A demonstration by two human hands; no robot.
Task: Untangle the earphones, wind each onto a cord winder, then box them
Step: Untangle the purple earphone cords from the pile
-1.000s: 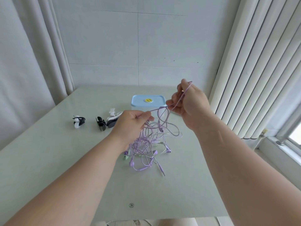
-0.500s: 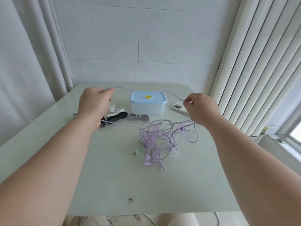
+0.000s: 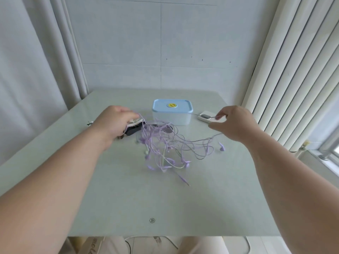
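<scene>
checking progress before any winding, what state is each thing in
earphones, tangled in a heap
box, lid on
cord winders, no cord wound on
left hand, pinching a cord
right hand, cord reaches it, grip unclear

A pale green table (image 3: 110,198) is carrying a tangle of purple earphones (image 3: 165,143) at its middle. Behind them a blue-lidded box (image 3: 172,115) is standing, with cord winders (image 3: 133,130) lying left of it and a white phone (image 3: 205,114) right.
</scene>
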